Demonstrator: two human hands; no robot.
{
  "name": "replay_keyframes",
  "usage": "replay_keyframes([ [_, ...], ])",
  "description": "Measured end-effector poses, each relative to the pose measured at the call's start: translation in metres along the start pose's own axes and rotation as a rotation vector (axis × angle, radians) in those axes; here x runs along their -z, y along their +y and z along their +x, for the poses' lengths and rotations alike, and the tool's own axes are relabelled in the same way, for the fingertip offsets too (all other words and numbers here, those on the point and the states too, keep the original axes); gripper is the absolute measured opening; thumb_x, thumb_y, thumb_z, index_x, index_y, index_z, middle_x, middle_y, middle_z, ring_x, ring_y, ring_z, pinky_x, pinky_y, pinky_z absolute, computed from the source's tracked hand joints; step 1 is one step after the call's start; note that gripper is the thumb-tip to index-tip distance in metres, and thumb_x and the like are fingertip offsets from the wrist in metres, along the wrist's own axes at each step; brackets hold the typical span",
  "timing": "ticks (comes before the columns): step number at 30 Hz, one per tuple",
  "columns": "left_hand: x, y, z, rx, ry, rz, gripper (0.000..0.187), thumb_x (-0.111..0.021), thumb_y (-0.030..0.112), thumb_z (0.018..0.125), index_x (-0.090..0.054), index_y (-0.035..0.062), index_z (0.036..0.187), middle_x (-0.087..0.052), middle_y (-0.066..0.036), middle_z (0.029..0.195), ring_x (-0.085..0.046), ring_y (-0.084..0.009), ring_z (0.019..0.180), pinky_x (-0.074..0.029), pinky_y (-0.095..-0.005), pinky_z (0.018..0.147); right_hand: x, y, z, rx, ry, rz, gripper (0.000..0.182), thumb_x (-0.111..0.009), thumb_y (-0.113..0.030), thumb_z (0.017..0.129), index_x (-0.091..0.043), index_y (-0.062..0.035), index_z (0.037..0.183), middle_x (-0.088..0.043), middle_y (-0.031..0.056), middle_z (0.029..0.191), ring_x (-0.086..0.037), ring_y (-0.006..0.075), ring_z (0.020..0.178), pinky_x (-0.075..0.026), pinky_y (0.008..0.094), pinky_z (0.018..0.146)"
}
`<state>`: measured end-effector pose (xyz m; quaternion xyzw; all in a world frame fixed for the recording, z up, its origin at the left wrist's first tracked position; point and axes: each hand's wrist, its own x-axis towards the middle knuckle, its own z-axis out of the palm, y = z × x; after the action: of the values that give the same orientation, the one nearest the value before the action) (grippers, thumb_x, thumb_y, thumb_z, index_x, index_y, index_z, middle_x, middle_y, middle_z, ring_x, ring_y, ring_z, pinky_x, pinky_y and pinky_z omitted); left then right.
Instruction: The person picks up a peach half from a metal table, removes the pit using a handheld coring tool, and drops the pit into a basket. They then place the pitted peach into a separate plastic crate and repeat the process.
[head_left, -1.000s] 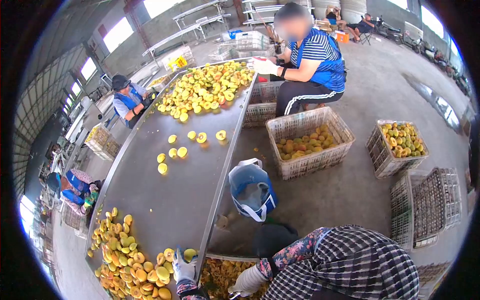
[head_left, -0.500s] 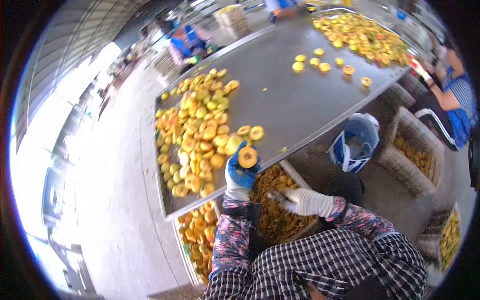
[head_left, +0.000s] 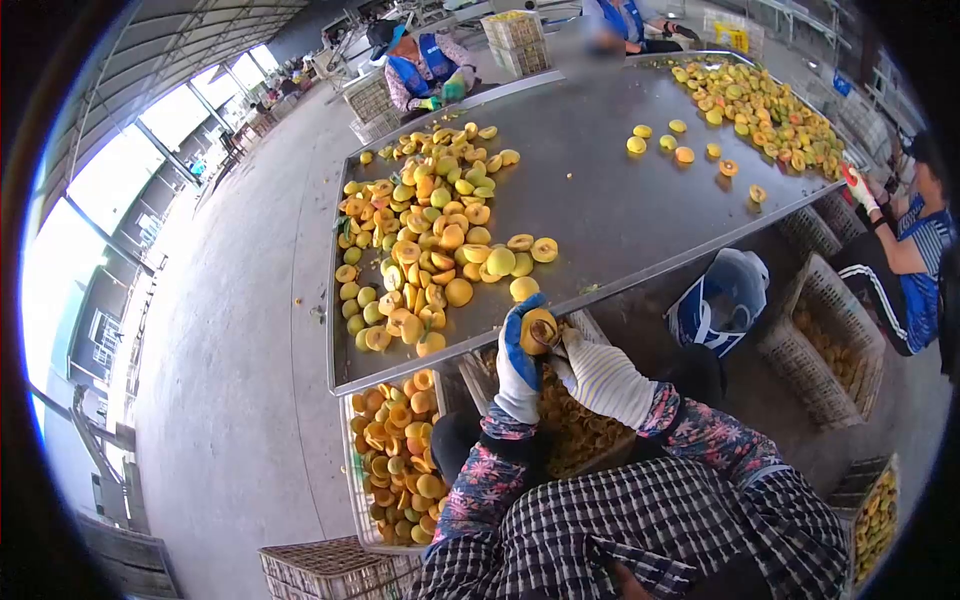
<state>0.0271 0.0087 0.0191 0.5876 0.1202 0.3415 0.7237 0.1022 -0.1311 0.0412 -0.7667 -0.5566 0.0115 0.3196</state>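
Observation:
My left hand [head_left: 520,362], in a white glove with blue on the fingers, grips a yellow peach half [head_left: 539,331] just off the table's near edge, its cut face towards me. My right hand [head_left: 608,380], in a striped white glove, is closed on a small metal tool [head_left: 549,338] whose curved end meets the cut face. The tool's handle is hidden in the glove. Below both hands stands a crate of brownish scraps [head_left: 580,425], partly covered by my arms. Heaped on the metal table [head_left: 600,215] to the left are many peach halves [head_left: 425,215].
A crate of peach halves [head_left: 400,455] stands at my left, a blue-and-white bucket [head_left: 718,300] at my right. Further right is a scrap crate [head_left: 830,345]. Co-workers sit at the right [head_left: 910,240] and far side [head_left: 425,70]. A second peach pile [head_left: 765,110] lies far right.
My right hand has risen from over the scrap crate to the peach half, bringing the tool against it. My left hand has shifted slightly right and down. The camera view has tilted.

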Motion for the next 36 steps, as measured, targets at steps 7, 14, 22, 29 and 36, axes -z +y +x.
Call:
replay_keyframes([
  [7,0.018,-0.021,-0.010,0.027,0.034,0.104,0.035,-0.044,0.024,0.100,-0.057,-0.0007,0.120,-0.062,-0.010,0.117,-0.061,-0.0191,0.105,-0.050,-0.0308,0.093,-0.006,0.012,-0.005,0.057,-0.152,-0.037,0.032,-0.060,-0.021,0.088,-0.049,0.0025,0.107,-0.064,0.0223,0.077,-0.063,0.0418,0.069,-0.050,0.0494,0.060],
  [14,-0.005,-0.012,-0.013,-0.155,0.244,0.196,0.043,-0.033,0.031,0.104,-0.058,-0.0001,0.119,-0.062,-0.012,0.116,-0.059,-0.0215,0.107,-0.046,-0.0346,0.098,-0.019,0.013,-0.001,0.062,-0.098,0.171,0.041,-0.062,-0.018,0.087,-0.045,0.0058,0.116,-0.062,0.0238,0.074,-0.063,0.0430,0.067,-0.050,0.0493,0.057],
  [22,-0.017,-0.009,-0.011,-0.160,0.336,-0.034,0.036,-0.040,0.028,0.102,-0.057,0.0008,0.120,-0.061,-0.009,0.113,-0.059,-0.0192,0.103,-0.048,-0.0332,0.094,-0.008,0.004,0.004,0.139,0.019,0.123,0.039,-0.063,-0.017,0.085,-0.045,0.0022,0.114,-0.061,0.0210,0.072,-0.063,0.0412,0.066,-0.051,0.0484,0.057],
  [29,-0.002,-0.021,-0.017,-0.115,0.236,0.153,0.028,-0.053,0.010,0.094,-0.056,0.0008,0.120,-0.060,-0.009,0.111,-0.058,-0.0169,0.102,-0.048,-0.0313,0.092,0.005,0.015,0.006,0.101,-0.219,-0.030,0.032,-0.056,-0.022,0.091,-0.048,0.0033,0.109,-0.064,0.0195,0.073,-0.065,0.0393,0.068,-0.051,0.0484,0.058],
  [36,0.001,-0.027,-0.014,-0.207,0.292,0.021,0.030,-0.052,0.015,0.096,-0.054,0.0005,0.123,-0.060,-0.011,0.114,-0.058,-0.0189,0.104,-0.049,-0.0321,0.092,-0.024,0.020,-0.003,0.142,-0.095,0.088,0.048,-0.060,-0.022,0.087,-0.047,0.0115,0.119,-0.063,0.0219,0.075,-0.064,0.0384,0.068,-0.052,0.0454,0.059],
])
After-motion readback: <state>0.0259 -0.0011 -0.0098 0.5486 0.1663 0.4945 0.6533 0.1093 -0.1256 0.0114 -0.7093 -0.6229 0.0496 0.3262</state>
